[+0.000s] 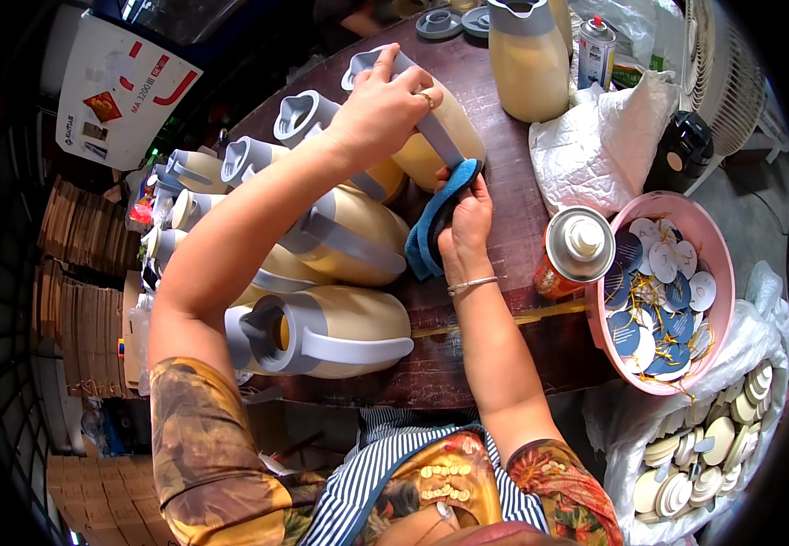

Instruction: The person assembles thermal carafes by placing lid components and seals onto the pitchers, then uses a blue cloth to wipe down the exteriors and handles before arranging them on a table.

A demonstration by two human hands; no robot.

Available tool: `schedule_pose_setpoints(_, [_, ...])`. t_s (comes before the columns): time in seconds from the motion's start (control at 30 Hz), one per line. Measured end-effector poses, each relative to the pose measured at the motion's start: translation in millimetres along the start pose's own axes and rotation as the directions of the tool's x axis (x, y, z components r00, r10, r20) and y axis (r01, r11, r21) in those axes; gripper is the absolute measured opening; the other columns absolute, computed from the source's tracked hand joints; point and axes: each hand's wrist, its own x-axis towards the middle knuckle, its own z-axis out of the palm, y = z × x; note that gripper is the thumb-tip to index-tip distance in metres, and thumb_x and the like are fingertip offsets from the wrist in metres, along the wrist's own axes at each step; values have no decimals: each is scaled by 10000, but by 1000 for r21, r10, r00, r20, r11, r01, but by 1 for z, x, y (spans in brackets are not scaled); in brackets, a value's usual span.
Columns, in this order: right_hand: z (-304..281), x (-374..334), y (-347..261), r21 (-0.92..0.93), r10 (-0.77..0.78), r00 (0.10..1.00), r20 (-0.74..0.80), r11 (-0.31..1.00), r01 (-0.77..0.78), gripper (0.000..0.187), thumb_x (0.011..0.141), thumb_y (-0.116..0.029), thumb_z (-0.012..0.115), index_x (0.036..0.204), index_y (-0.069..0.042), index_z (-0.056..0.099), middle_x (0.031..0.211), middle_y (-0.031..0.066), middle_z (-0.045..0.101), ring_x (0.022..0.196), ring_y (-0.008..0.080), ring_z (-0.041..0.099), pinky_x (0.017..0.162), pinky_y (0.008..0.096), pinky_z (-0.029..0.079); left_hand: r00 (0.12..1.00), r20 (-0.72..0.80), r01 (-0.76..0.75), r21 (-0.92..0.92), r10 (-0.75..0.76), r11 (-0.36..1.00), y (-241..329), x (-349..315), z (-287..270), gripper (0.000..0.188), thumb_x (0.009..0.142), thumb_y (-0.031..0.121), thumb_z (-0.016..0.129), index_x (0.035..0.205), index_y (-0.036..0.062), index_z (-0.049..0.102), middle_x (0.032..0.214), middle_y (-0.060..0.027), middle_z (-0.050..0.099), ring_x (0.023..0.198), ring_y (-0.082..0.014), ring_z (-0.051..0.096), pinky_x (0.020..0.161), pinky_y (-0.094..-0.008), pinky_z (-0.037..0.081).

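Head view shows a cream jug [458, 118] on the tabletop [517, 205], ahead of the person, its long axis slanting from mouth at upper left to base at lower right. The left hand [381, 105] curls over its neck and handle [440, 141]; the right hand [469, 218], nearer the base, pinches a blue cloth [426, 235] by the handle's lower end.

Only print I can really make out is the red and dark letters plus a number on that white panel [140, 96] at upper left, while the spray can [595, 56] and blue round tags [624, 335] just have teeny unreadable print.
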Motion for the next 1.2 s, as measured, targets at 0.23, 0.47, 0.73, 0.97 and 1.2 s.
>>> schedule_pose_setpoints(0.23, [-7, 6, 11, 137, 83, 992, -97, 988, -69, 135, 997, -96, 506, 1057, -70, 624, 856, 70, 668, 757, 177, 626, 717, 290, 505, 1000, 1, 0, 51, 0, 999, 15, 9, 6, 420, 750, 54, 755, 1145, 145, 646, 1299, -38, 539, 1363, -485, 348, 971, -602, 463])
schedule_pose_setpoints(0.47, [-15, 8, 10, 448, 351, 936, 38, 831, -330, 170, 1013, -129, 435, 944, -56, 572, 825, 44, 602, 664, 135, 493, 622, 250, 404, 1000, 6, 2, 48, -2, 999, 22, 4, 7, 439, 733, 82, 780, 1149, 168, 667, 1361, -36, 512, 1378, -469, 333, 975, -591, 462])
schedule_pose_setpoints(0.73, [-31, -5, 11, 531, 434, 901, -4, 765, -366, 212, 1014, -219, 484, 919, -67, 596, 793, 49, 595, 675, 163, 527, 623, 284, 451, 999, 50, -2, 40, 0, 999, 19, -2, -1, 451, 725, 107, 783, 1157, 166, 667, 1387, -31, 500, 1393, -462, 313, 1011, -575, 436])
schedule_pose_setpoints(0.97, [-23, -6, 5, 209, 462, 870, -173, 880, -427, 206, 960, -183, 509, 801, -73, 581, 699, 59, 551, 634, 218, 507, 620, 351, 461, 998, 63, -6, -29, 8, 1000, 40, -23, -22, 437, 712, 38, 746, 1129, 135, 660, 1380, -52, 496, 1406, -460, 286, 1015, -558, 435])
schedule_pose_setpoints(1.2, [-52, -81, -42, -556, -138, 700, 701, -721, 415, 109, 822, -150, 560, 921, -119, 592, 844, 73, 579, 796, 272, 574, 679, 437, 433, 971, 78, -210, -171, 225, 963, 60, -74, -64, 301, 762, 16, 634, 1052, 91, 656, 1378, -104, 497, 1445, -431, 248, 1123, -513, 357])
